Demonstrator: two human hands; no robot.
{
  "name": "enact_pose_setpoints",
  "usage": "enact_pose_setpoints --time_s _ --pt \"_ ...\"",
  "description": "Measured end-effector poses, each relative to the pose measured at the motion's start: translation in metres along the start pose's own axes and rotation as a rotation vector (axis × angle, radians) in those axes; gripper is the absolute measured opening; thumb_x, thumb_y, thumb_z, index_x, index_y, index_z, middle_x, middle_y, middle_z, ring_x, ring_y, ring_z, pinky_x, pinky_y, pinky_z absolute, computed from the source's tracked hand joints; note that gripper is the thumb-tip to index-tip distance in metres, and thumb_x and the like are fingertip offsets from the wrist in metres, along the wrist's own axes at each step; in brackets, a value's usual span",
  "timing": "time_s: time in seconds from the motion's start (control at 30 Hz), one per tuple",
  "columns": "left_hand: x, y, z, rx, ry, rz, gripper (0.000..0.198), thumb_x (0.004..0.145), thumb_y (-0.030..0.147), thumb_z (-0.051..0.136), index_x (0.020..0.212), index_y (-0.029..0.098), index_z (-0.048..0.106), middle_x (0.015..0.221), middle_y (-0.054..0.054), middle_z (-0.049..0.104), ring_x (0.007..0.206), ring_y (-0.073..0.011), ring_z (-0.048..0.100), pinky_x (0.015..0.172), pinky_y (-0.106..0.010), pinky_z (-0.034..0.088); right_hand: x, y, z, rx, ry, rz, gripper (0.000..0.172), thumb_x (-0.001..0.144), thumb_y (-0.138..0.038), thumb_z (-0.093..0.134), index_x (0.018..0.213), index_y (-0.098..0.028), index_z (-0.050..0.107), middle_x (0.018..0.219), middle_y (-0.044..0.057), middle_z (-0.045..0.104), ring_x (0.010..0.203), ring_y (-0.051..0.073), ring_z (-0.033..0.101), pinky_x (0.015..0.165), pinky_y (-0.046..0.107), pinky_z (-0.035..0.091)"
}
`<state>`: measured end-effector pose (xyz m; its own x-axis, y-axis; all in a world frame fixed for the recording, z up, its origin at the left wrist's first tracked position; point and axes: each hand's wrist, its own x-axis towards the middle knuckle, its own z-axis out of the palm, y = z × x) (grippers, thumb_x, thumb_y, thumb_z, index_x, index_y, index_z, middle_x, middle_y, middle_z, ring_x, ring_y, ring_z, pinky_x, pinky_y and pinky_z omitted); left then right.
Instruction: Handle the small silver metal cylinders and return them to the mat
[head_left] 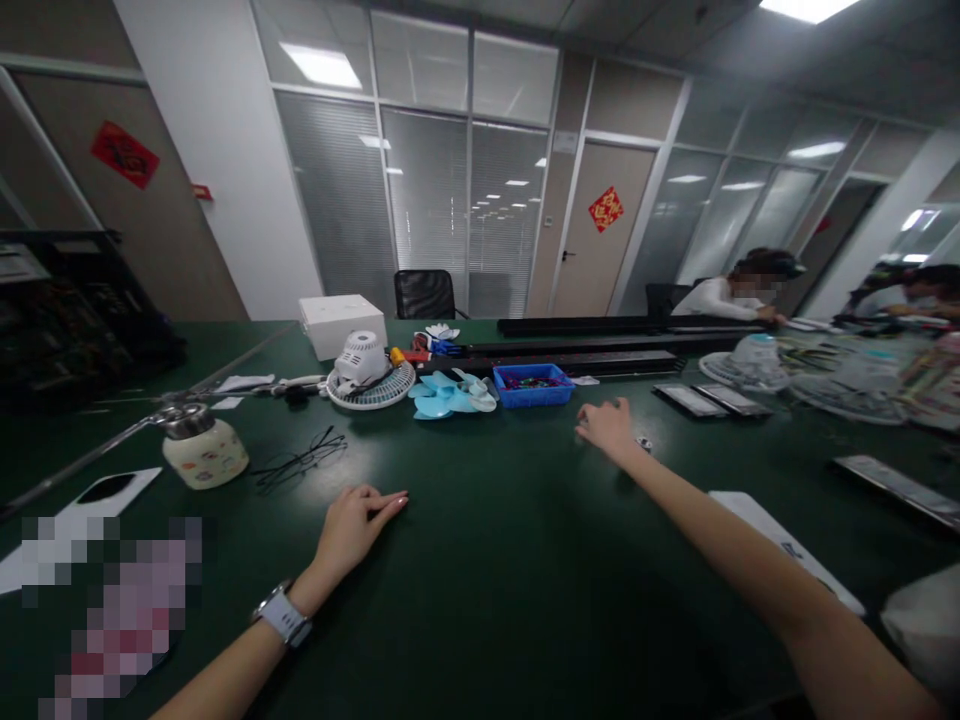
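On the left, my left hand (356, 525) rests low over the green table, thumb and index finger pressed together; anything between them is too small to make out. My right hand (606, 425) reaches forward with its fingers apart and bent, holding nothing that I can see. Just beyond it stands a blue plastic tray (531, 397) of small coloured parts. By the right wrist lies a small shiny part (643, 443), its kind unclear. Light-blue fan blades (450, 398) lie left of the tray, beside a white fan body (361, 358) on its round grille.
Eyeglasses (304, 460) and a cream-coloured jar (206, 455) lie to the left. A white box (341, 325) and long black rails (577, 348) are farther back. A white flat board (784, 548) lies under the right forearm. A person (720, 298) sits across at the right.
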<state>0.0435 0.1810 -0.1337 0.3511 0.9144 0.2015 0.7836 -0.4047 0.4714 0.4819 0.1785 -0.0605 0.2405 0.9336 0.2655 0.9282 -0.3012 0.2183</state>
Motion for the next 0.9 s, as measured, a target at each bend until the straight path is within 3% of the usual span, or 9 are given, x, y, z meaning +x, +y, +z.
enact_pose_setpoints --time_s 0.1,0.2,0.27,0.33,0.43,0.53,0.63,0.77,0.9 --pt "0.0 0.002 0.0 -0.008 0.013 -0.02 0.048 0.085 0.062 0.041 0.101 0.031 0.074 0.087 -0.005 0.067 0.087 -0.0241 0.055 0.075 -0.033 0.039 0.014 0.028 0.001 -0.051 -0.044 0.107 0.022 0.08 -0.029 0.06 0.095 -0.015 0.069 0.088 0.014 0.071 0.093 0.028 0.062 0.095 0.049 0.021" --pt "0.001 0.007 -0.003 -0.045 0.025 -0.05 0.051 0.086 0.061 0.038 0.095 0.028 0.075 0.086 -0.004 0.069 0.086 -0.0236 0.057 0.077 -0.033 0.04 0.01 0.017 -0.002 -0.086 -0.004 0.123 0.028 0.08 -0.027 0.062 0.103 -0.011 0.067 0.099 0.018 0.069 0.105 0.032 0.057 0.099 0.052 0.018" --pt "0.001 0.012 -0.006 -0.101 0.052 -0.1 0.053 0.089 0.058 0.033 0.1 0.025 0.073 0.085 -0.004 0.07 0.085 -0.023 0.06 0.076 -0.032 0.041 -0.005 -0.015 -0.007 -0.005 0.133 -0.033 0.035 0.083 -0.03 0.06 0.113 -0.013 0.064 0.114 0.018 0.064 0.116 0.031 0.05 0.102 0.05 0.015" --pt "0.0 0.017 -0.008 -0.149 0.091 -0.177 0.055 0.09 0.056 0.029 0.109 0.023 0.07 0.082 -0.004 0.07 0.08 -0.0227 0.062 0.07 -0.031 0.042 -0.026 -0.063 -0.014 0.225 0.244 -0.315 0.038 0.088 -0.039 0.054 0.119 -0.02 0.061 0.121 0.012 0.063 0.116 0.026 0.05 0.102 0.045 0.021" --pt "-0.002 0.019 -0.01 -0.191 0.15 -0.237 0.055 0.09 0.053 0.029 0.112 0.02 0.066 0.078 -0.004 0.068 0.076 -0.0226 0.063 0.065 -0.03 0.043 -0.06 -0.144 -0.02 0.619 0.168 -0.657 0.045 0.087 -0.056 0.047 0.119 -0.027 0.061 0.11 0.004 0.067 0.101 0.019 0.056 0.089 0.037 0.035" --pt "-0.004 0.017 -0.008 -0.225 0.189 -0.214 0.051 0.09 0.05 0.031 0.11 0.018 0.064 0.077 -0.004 0.068 0.075 -0.0216 0.064 0.066 -0.029 0.044 -0.077 -0.205 -0.018 0.789 0.111 -0.725 0.051 0.079 -0.064 0.054 0.114 -0.029 0.065 0.107 0.004 0.067 0.098 0.019 0.055 0.083 0.035 0.036" --pt "-0.005 0.014 -0.007 -0.23 0.195 -0.199 0.048 0.09 0.049 0.031 0.107 0.018 0.064 0.075 -0.003 0.067 0.071 -0.0207 0.063 0.064 -0.029 0.045 -0.08 -0.234 -0.012 0.816 0.103 -0.699 0.039 0.077 -0.06 0.06 0.1 -0.032 0.072 0.108 0.003 0.065 0.1 0.02 0.052 0.082 0.036 0.036" --pt "-0.004 0.014 -0.006 -0.231 0.168 -0.196 0.047 0.09 0.05 0.032 0.107 0.018 0.062 0.077 -0.004 0.067 0.074 -0.0212 0.064 0.067 -0.03 0.045 -0.075 -0.229 -0.01 0.844 0.126 -0.695 0.023 0.08 -0.05 0.063 0.09 -0.033 0.074 0.105 0.001 0.065 0.1 0.018 0.051 0.082 0.035 0.036" --pt "-0.004 0.015 -0.007 -0.23 0.15 -0.199 0.048 0.089 0.05 0.032 0.108 0.017 0.061 0.08 -0.005 0.069 0.078 -0.0222 0.065 0.068 -0.031 0.046 -0.053 -0.164 -0.014 0.84 0.172 -0.581 0.021 0.084 -0.043 0.059 0.09 -0.029 0.073 0.099 0.001 0.069 0.096 0.018 0.056 0.082 0.035 0.038"
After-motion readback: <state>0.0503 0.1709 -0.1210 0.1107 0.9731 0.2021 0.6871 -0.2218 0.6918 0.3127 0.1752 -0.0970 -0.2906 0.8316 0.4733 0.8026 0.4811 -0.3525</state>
